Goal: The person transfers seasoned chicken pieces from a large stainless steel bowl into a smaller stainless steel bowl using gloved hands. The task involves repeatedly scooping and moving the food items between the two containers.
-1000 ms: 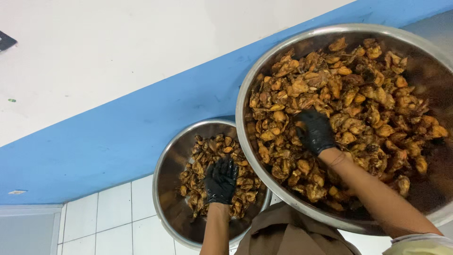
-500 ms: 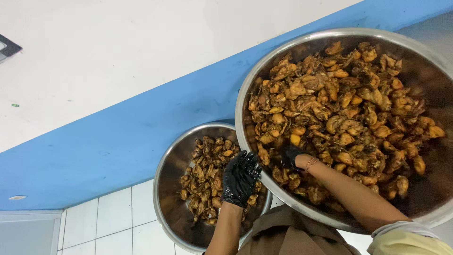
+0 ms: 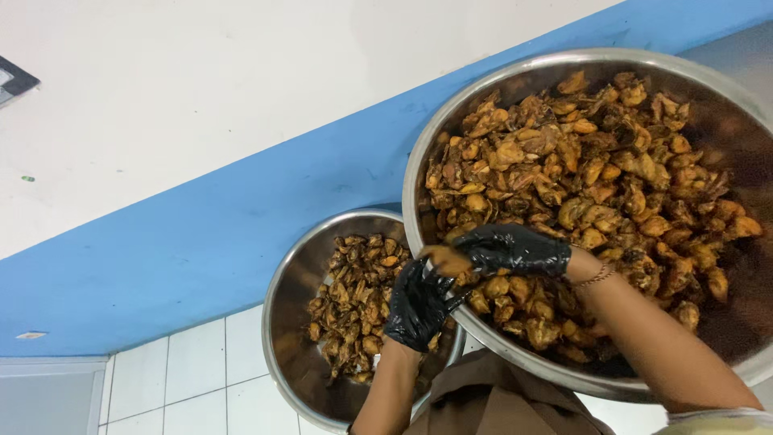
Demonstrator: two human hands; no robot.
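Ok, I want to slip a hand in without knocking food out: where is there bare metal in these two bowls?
Small bowl: bare wall along its left side and bottom. Large bowl: bare wall at right. Crowded where both rims meet: left hand and right hand grip a brown piece.

Single head view, worn high, looking steeply down, close over the two gloved hands. Frame sits rotated: forearms enter from the bottom edge, large steel bowl (image 3: pixel 419 173) beyond the grip at right, small steel bowl (image 3: pixel 278 302) to its left.
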